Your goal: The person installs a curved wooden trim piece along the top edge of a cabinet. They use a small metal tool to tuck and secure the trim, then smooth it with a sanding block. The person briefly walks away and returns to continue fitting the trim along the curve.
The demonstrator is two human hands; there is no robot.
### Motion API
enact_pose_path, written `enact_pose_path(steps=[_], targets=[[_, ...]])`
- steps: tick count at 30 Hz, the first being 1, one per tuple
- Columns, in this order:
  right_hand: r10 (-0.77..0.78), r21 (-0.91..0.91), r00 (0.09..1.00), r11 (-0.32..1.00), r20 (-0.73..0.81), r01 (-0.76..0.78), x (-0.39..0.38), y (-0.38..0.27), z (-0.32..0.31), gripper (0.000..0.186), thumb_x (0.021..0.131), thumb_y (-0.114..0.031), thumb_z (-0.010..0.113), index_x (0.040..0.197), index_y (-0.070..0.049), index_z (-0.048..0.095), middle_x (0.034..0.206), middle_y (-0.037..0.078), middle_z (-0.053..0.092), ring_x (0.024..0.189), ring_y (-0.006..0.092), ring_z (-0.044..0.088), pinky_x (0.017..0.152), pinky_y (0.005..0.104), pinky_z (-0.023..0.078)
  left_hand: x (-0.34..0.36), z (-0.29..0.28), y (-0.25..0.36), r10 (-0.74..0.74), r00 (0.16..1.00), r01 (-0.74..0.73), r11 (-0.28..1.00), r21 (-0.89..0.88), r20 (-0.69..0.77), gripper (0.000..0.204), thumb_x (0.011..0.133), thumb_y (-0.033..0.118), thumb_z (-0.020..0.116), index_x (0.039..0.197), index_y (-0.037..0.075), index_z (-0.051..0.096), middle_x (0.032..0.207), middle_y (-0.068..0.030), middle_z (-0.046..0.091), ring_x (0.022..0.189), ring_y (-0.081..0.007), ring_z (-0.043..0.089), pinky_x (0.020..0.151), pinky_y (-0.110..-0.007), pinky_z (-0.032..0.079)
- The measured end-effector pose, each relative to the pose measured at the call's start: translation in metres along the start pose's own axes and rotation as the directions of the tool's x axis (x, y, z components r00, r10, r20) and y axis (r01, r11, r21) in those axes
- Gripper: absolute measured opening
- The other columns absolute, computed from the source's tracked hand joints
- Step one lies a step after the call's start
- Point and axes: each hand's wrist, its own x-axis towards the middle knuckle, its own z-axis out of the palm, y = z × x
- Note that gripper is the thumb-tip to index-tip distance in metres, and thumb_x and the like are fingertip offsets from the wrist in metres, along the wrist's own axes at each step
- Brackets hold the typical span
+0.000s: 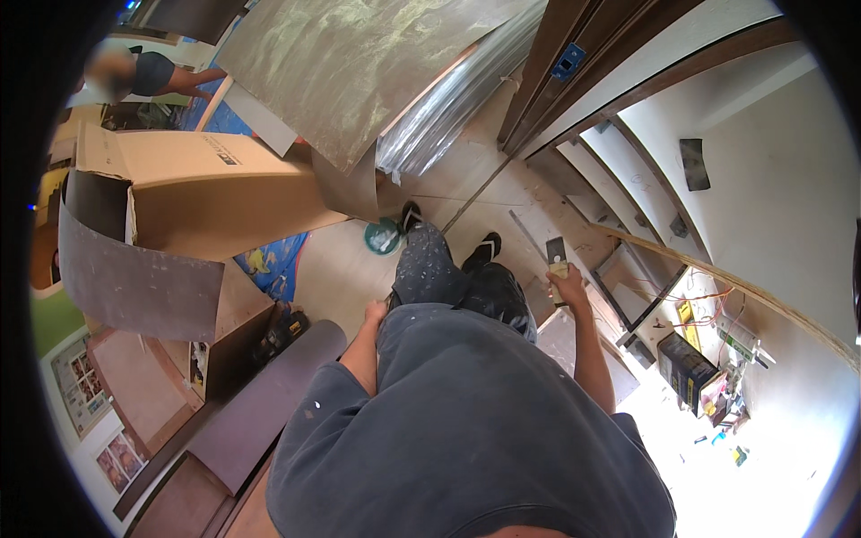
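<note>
My right hand (569,285) is closed round a scraper-like hand tool (556,251) with a dark, flat rectangular end and a pale handle, held out to the right of my legs. My left hand (375,312) is closed beside my left thigh, against my paint-spotted dark trousers (423,269); whatever it may hold is hidden. On the floor by my left foot stands a small teal bucket (368,240) with something whitish inside.
Left of me lies a big open cardboard box (242,202), beside curved brown sheets (143,291). Ahead rise a large brown panel (341,72) and a silver-wrapped bundle (448,108). Right are open wall framing (628,179) and a dark box (686,369). Another person (154,73) stands far left.
</note>
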Motion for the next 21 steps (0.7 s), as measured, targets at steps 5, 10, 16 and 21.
enact_pose_path(steps=[5,10,16,21], targets=[[0.026,-0.018,0.999,1.0,0.019,-0.025,-0.016,0.01,0.013,0.037,0.081,-0.011,0.08,0.108,0.002,0.057,0.088,0.013,0.067,0.069,0.0205,0.068,0.054,0.0359,0.06,0.027,-0.031,0.057,-0.047,0.994,-0.004,0.883,-0.469,-0.097,0.034,0.09,0.025,0.058,0.112,0.002,0.07,0.096,-0.0144,0.072,0.082,-0.0252,0.068,0.067,-0.038,0.055],[0.042,-0.03,0.996,0.999,0.075,-0.04,-0.008,0.017,0.03,0.04,0.079,-0.018,0.082,0.105,0.002,0.059,0.089,0.015,0.067,0.071,0.0237,0.068,0.06,0.0388,0.059,0.048,-0.056,0.124,0.157,0.971,-0.23,0.804,-0.548,-0.179,0.029,0.092,0.02,0.061,0.111,-0.001,0.067,0.092,-0.0055,0.069,0.077,-0.0125,0.062,0.061,-0.028,0.05],[0.048,-0.346,0.997,0.938,0.062,-0.024,0.03,-0.013,0.057,0.059,0.078,-0.035,0.081,0.115,0.006,0.059,0.111,0.023,0.067,0.104,0.0367,0.067,0.091,0.0442,0.053,0.065,-0.06,0.213,0.299,0.942,-0.324,0.7,-0.636,-0.151,0.031,0.088,0.02,0.065,0.107,-0.004,0.07,0.097,-0.0138,0.074,0.088,-0.022,0.071,0.081,-0.034,0.054],[-0.063,-0.443,0.997,0.893,0.032,0.071,0.039,-0.097,0.069,0.058,0.081,-0.034,0.082,0.116,0.005,0.057,0.11,0.022,0.067,0.1,0.0354,0.068,0.088,0.0457,0.055,0.094,-0.063,0.314,0.483,0.875,-0.34,0.546,-0.765,-0.045,0.025,0.093,0.017,0.062,0.11,0.0,0.068,0.094,-0.0075,0.072,0.082,-0.0153,0.067,0.069,-0.027,0.051]])
